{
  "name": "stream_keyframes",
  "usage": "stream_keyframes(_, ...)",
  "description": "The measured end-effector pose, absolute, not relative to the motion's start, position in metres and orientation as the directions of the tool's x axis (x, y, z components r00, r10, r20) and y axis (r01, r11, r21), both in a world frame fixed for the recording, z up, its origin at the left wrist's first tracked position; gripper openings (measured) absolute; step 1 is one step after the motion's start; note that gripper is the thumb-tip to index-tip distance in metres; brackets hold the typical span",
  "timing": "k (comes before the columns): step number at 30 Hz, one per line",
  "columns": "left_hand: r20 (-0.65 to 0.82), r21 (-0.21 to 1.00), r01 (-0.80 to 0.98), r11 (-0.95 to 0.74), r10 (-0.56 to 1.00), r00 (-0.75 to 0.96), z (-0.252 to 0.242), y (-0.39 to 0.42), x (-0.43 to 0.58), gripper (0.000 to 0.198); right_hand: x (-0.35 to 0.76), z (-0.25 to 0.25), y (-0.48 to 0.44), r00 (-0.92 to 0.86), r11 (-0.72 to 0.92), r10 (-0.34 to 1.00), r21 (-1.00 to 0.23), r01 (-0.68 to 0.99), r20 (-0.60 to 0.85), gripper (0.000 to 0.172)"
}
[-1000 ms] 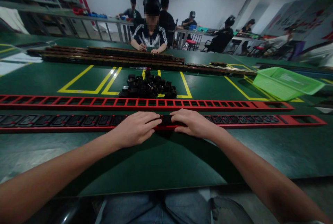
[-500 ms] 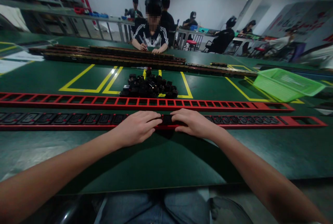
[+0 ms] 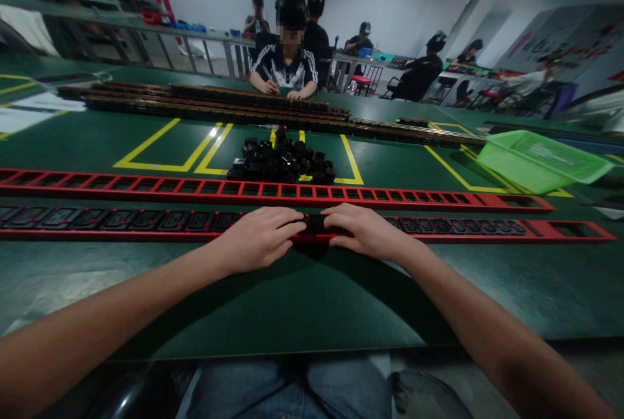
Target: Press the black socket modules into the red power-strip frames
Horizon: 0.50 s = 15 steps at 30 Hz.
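Observation:
A long red frame (image 3: 263,237) lies across the table in front of me, its row of openings filled with black socket modules (image 3: 173,220). Near its middle, my left hand (image 3: 266,237) reaches in from the left with its fingertips on a black module (image 3: 316,223). From the opposite side my right hand (image 3: 358,229) bends its fingers onto the same part of the row. Both thumbs lie along the frame's front edge. The hands cover the neighbouring modules, and the exact contact under the fingers is hidden.
A second red frame (image 3: 234,196) with open slots lies just behind. Beyond it are a heap of black modules (image 3: 283,162), a green basket (image 3: 531,156) and long stacked strips (image 3: 214,106). Across the table sits a person (image 3: 287,65) with a pen; others sit farther back.
The view has shifted very slightly. Both hands keep the same place and pose on the frame.

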<state>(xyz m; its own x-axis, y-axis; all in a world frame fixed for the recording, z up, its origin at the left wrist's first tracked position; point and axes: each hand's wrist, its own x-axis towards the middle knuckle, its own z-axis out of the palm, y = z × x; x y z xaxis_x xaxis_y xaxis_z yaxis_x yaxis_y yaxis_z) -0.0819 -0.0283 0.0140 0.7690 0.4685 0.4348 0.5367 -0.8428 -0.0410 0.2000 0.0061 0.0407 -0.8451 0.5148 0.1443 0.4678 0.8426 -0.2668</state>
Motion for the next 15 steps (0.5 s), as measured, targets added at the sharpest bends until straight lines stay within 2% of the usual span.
stream_keyframes(10,0.397,-0.043,0.547,-0.836,0.488,0.777,0.0154,-0.0290,-0.0816,0.034,0.2006,0.0394,0.0067,-0.843,0.839,0.518,-0.274,0.469,0.143,0.028)
stream_keyframes(15,0.323,-0.072,0.531,-0.844,0.484,0.813,0.0127,-0.0294,-0.0828,0.046,0.2008,0.0374,0.0066,-0.844,0.849,0.514,-0.230,0.476,0.150,0.037)
